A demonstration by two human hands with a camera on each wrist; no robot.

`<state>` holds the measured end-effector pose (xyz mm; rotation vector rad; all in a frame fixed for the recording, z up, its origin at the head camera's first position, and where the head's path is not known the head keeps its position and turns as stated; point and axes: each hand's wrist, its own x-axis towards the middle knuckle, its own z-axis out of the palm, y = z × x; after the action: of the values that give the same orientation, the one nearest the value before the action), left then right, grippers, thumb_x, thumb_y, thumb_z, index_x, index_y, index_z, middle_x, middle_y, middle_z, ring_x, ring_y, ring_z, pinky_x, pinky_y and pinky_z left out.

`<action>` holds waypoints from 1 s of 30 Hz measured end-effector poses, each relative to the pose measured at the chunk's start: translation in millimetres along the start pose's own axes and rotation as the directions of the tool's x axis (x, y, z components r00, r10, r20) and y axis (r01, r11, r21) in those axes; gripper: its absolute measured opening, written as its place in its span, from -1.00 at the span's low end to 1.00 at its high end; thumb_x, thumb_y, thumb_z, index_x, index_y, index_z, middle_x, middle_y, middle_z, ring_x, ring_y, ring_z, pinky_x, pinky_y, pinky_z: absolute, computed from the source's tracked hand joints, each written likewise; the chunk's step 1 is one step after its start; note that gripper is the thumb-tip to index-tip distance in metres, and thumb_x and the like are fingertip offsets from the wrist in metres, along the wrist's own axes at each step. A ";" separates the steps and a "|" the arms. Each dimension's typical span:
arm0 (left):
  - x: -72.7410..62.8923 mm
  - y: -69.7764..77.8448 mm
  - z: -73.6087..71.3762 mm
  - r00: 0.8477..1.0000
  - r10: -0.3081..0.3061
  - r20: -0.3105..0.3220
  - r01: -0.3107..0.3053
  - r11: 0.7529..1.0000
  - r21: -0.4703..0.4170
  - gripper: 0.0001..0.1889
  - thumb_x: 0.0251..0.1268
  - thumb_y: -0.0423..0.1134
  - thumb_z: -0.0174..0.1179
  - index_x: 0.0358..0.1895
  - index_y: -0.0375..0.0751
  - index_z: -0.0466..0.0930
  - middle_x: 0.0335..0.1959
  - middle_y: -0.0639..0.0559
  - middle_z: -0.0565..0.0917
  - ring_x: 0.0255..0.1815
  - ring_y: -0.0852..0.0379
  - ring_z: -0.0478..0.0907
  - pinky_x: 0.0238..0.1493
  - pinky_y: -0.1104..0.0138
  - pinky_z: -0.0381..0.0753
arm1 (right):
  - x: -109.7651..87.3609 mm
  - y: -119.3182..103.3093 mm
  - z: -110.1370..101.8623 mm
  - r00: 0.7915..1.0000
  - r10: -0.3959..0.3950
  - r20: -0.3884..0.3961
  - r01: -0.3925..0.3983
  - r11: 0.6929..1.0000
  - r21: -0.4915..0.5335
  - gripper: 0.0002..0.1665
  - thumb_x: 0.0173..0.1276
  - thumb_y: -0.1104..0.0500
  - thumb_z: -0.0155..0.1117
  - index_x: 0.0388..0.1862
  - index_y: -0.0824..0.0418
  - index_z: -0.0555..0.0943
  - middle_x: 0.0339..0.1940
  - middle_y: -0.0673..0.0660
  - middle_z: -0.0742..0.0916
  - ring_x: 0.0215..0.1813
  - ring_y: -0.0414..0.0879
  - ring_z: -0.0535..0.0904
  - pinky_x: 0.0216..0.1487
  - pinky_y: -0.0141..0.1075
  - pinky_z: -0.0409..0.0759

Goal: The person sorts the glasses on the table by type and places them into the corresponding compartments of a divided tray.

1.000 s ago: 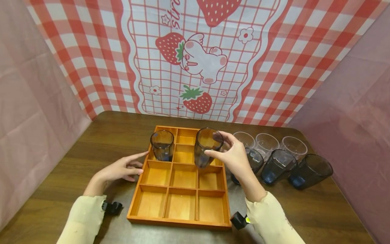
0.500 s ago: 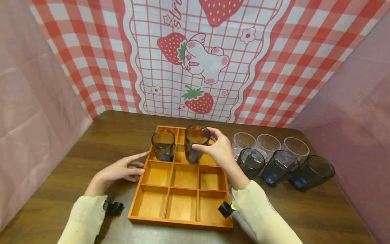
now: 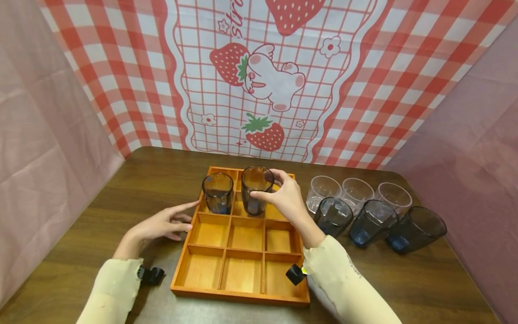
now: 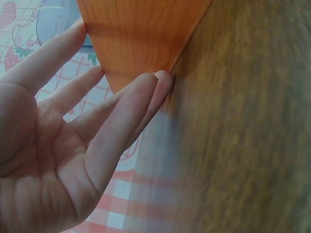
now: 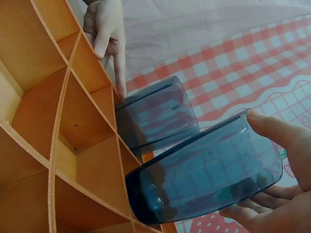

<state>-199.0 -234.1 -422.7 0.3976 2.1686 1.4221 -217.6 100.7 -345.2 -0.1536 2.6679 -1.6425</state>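
Observation:
My right hand (image 3: 285,200) pinches a dark tinted glass tumbler (image 3: 256,198) near its rim, thumb on the near side and fingers behind. In the right wrist view this tumbler (image 5: 204,170) is tilted, its base at the dividers of the wooden compartment tray (image 3: 240,296), over the middle compartment of the second row from the back. To its left, another dark tumbler (image 3: 217,195) stands in the left compartment of that row. With loosely bent fingers, my left hand (image 3: 162,223) touches the tray's left outer side; the left wrist view shows fingertips (image 4: 146,85) against the wood.
Right of the tray, clear glasses (image 3: 356,193) stand in a row at the back. Dark tumblers (image 3: 373,222) stand in front of them, close to my right forearm. A checked strawberry cloth (image 3: 263,81) hangs behind the brown table (image 3: 162,175).
My right hand has carried the dark tumbler leftward, from the right compartment to the middle one, beside the standing tumbler. The left hand has stayed at the tray's side.

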 end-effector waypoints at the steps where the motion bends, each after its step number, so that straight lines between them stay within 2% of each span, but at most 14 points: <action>1: 0.1 0.1 0.1 1.000 -0.001 -0.001 0.001 1.000 0.001 -0.20 0.39 -0.10 0.17 0.57 -0.07 -0.06 0.30 -0.53 0.34 0.15 -0.18 0.55 -0.02 0.06 0.69 | -0.1 0.0 0.7 1.000 0.004 0.003 -0.004 1.000 0.002 -0.05 -0.03 -0.05 0.61 0.35 0.05 0.41 0.34 0.07 0.54 0.44 0.03 0.36 0.35 0.00 0.45; 11: 1.0 -1.2 0.4 1.000 -0.003 -0.006 0.003 1.000 0.005 -0.20 0.38 -0.10 0.18 0.57 -0.06 -0.05 0.30 -0.53 0.34 0.13 -0.15 0.56 -0.04 0.08 0.70 | -2.0 3.5 5.7 1.000 0.022 0.006 -0.022 0.999 0.042 -0.13 -0.02 0.03 0.61 0.29 0.06 0.46 0.32 0.07 0.55 0.44 0.04 0.35 0.39 0.00 0.41; 16: 0.9 -2.4 -0.3 1.000 0.000 -0.005 0.000 1.000 0.010 -0.20 0.38 -0.09 0.18 0.57 -0.05 -0.05 0.30 -0.53 0.34 0.13 -0.15 0.56 -0.04 0.08 0.70 | -0.5 5.7 8.3 0.998 0.058 0.022 -0.060 0.996 0.072 -0.10 -0.02 0.06 0.61 0.33 0.08 0.43 0.35 0.08 0.52 0.45 0.05 0.34 0.39 0.00 0.41; 24: 0.5 -3.7 -1.2 1.000 0.013 0.007 -0.013 1.000 0.010 -0.20 0.40 -0.10 0.16 0.57 -0.07 -0.07 0.31 -0.55 0.32 0.14 -0.19 0.55 -0.04 0.07 0.70 | 2.7 9.3 15.9 0.993 0.113 0.022 -0.114 0.993 0.026 -0.03 -0.03 0.06 0.62 0.38 0.12 0.39 0.36 0.14 0.53 0.43 0.10 0.37 0.36 0.02 0.42; 30: 0.3 -3.2 -0.8 1.000 0.004 0.003 -0.004 1.000 0.003 -0.20 0.39 -0.09 0.17 0.57 -0.06 -0.06 0.31 -0.54 0.33 0.13 -0.15 0.56 -0.04 0.07 0.70 | 3.7 11.5 18.5 0.989 0.141 0.037 -0.142 0.989 0.030 -0.03 -0.03 0.07 0.62 0.38 0.10 0.38 0.37 0.12 0.50 0.43 0.08 0.35 0.37 0.02 0.42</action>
<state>-199.6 -235.8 -425.5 0.4056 2.1684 1.4198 -221.1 89.1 -363.5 0.0081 2.5593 -1.6245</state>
